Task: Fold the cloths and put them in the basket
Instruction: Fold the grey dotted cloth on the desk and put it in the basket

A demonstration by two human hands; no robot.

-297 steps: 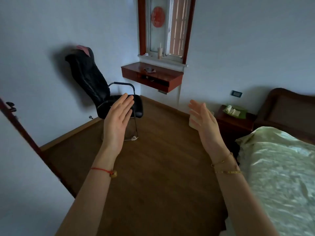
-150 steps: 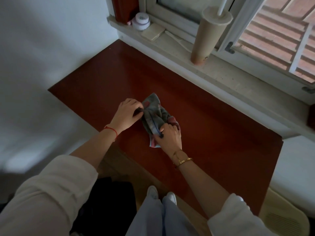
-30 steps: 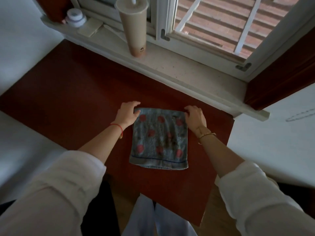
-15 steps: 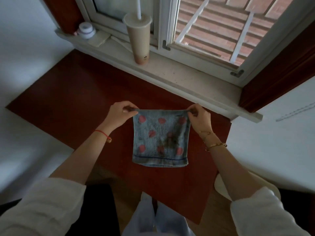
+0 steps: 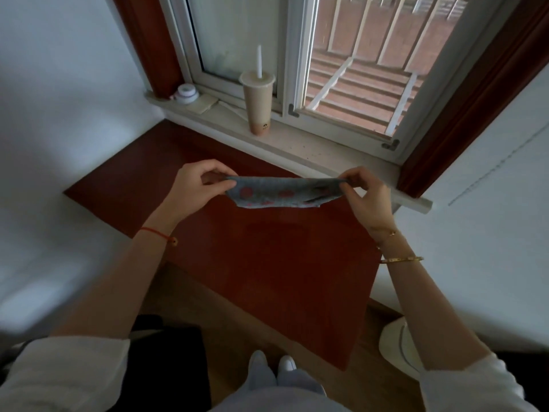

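A small grey-blue cloth (image 5: 279,194) with red spots is held up in the air above the dark red shelf (image 5: 267,263) under the window. My left hand (image 5: 196,188) pinches its left top corner and my right hand (image 5: 364,194) pinches its right top corner. The cloth is stretched between them and seen almost edge-on, so little of its face shows. A white basket (image 5: 396,349) peeks out on the floor at the lower right, mostly hidden by my right arm.
A tall drink cup (image 5: 258,104) with a straw stands on the stone window sill (image 5: 297,144). A small round pot (image 5: 186,92) sits at the sill's left end. Walls close in left and right. My feet (image 5: 271,365) stand on the wooden floor below the shelf.
The cloth lay flat on the shelf a second ago. Both hands have pinched its far corners and lifted it clear of the shelf, and it now hangs higher and nearly edge-on.
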